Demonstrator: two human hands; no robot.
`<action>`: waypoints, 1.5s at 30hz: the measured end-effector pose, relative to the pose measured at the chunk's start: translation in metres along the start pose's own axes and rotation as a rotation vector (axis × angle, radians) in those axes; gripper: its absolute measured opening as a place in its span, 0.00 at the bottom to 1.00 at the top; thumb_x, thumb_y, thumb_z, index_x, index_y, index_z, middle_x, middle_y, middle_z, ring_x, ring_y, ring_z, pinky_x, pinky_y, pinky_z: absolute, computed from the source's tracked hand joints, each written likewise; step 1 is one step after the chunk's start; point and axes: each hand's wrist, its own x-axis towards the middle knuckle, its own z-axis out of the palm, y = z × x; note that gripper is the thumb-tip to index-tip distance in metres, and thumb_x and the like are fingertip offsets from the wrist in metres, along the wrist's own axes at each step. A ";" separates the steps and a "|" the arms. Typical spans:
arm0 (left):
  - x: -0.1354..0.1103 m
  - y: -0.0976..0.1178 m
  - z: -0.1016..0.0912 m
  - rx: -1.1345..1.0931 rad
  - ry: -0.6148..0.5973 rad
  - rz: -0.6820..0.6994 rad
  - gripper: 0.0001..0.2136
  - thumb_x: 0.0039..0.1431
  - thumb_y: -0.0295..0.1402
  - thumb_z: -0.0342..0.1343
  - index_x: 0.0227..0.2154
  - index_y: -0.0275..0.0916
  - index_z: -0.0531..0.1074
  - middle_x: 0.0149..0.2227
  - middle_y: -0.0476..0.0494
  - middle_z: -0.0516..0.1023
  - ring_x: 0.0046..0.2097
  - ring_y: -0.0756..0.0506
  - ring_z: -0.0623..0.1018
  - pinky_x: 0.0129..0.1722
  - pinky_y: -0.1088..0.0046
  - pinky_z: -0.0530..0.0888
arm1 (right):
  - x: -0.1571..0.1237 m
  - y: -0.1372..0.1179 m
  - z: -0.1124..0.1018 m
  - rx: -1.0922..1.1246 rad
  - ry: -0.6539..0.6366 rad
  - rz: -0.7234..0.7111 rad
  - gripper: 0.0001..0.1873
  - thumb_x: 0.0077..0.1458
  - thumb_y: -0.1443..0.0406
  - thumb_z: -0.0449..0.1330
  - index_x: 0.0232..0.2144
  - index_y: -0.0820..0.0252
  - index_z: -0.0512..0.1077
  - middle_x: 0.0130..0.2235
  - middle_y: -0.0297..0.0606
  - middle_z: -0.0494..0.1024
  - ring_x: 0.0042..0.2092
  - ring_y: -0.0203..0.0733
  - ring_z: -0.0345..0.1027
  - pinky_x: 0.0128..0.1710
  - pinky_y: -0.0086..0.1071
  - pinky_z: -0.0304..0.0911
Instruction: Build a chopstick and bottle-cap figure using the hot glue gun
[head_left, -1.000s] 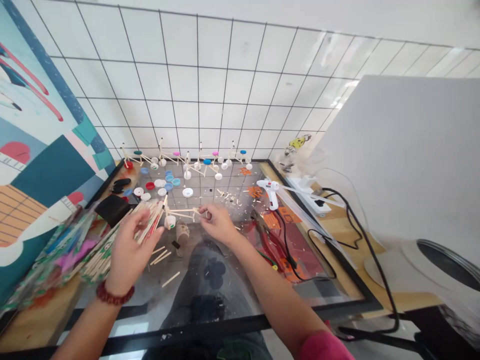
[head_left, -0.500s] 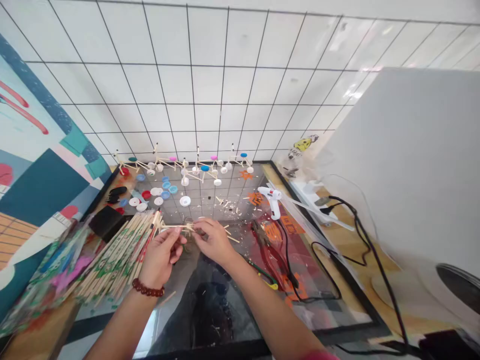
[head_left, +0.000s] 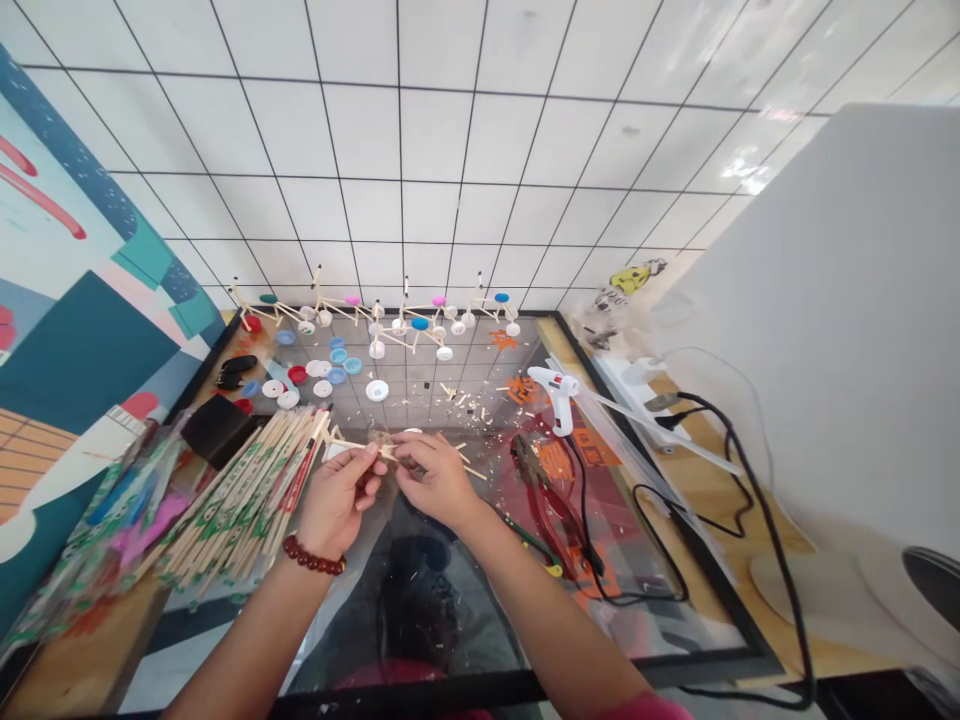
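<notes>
My left hand (head_left: 339,497) and my right hand (head_left: 435,478) meet over the middle of the glass-topped table (head_left: 450,600). Both pinch a small frame of thin wooden sticks (head_left: 379,449) held between them. The left wrist wears a dark red bead bracelet. A pile of paper-wrapped chopsticks (head_left: 240,495) lies just left of my left hand.
Several stick-and-bottle-cap models (head_left: 390,325) stand along the tiled wall, with loose bottle caps (head_left: 315,372) in front. A white glue gun (head_left: 559,392) with a black cable (head_left: 675,520), red-handled pliers (head_left: 544,490) and a power strip (head_left: 637,385) lie to the right. Stick scraps litter the glass.
My left hand left the chopstick pile and came in to join my right hand on the stick frame. The view tilted slightly upward.
</notes>
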 end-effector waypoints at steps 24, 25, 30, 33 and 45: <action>0.001 0.001 0.007 -0.106 0.010 -0.069 0.09 0.61 0.24 0.64 0.25 0.31 0.76 0.23 0.48 0.75 0.18 0.57 0.65 0.12 0.86 0.56 | 0.000 0.003 0.001 0.005 -0.025 0.085 0.10 0.55 0.72 0.61 0.36 0.53 0.78 0.48 0.41 0.88 0.50 0.48 0.83 0.49 0.40 0.71; 0.002 0.001 0.008 -0.106 0.012 -0.070 0.08 0.61 0.24 0.64 0.26 0.31 0.76 0.23 0.48 0.75 0.18 0.57 0.65 0.12 0.86 0.56 | 0.000 0.003 0.001 0.004 -0.023 0.087 0.10 0.55 0.72 0.61 0.36 0.53 0.78 0.48 0.42 0.88 0.49 0.48 0.83 0.48 0.40 0.71; 0.001 0.002 0.008 -0.108 0.005 -0.084 0.08 0.61 0.24 0.65 0.26 0.32 0.75 0.23 0.48 0.75 0.19 0.57 0.64 0.13 0.86 0.56 | 0.000 0.000 0.000 -0.049 -0.024 0.194 0.18 0.54 0.69 0.63 0.47 0.53 0.80 0.31 0.32 0.84 0.32 0.43 0.76 0.42 0.36 0.70; 0.001 0.003 0.007 -0.121 0.006 -0.091 0.08 0.60 0.24 0.65 0.26 0.32 0.74 0.24 0.49 0.74 0.19 0.57 0.64 0.13 0.86 0.56 | 0.001 0.000 -0.001 -0.049 -0.018 0.184 0.20 0.54 0.68 0.62 0.49 0.53 0.81 0.29 0.32 0.82 0.32 0.44 0.75 0.41 0.36 0.70; 0.001 0.008 0.010 -0.206 -0.013 -0.207 0.12 0.71 0.23 0.54 0.29 0.32 0.73 0.24 0.50 0.72 0.18 0.59 0.63 0.13 0.87 0.56 | 0.002 0.000 -0.001 -0.023 0.004 0.174 0.20 0.54 0.69 0.60 0.47 0.52 0.83 0.33 0.35 0.85 0.32 0.45 0.76 0.40 0.37 0.71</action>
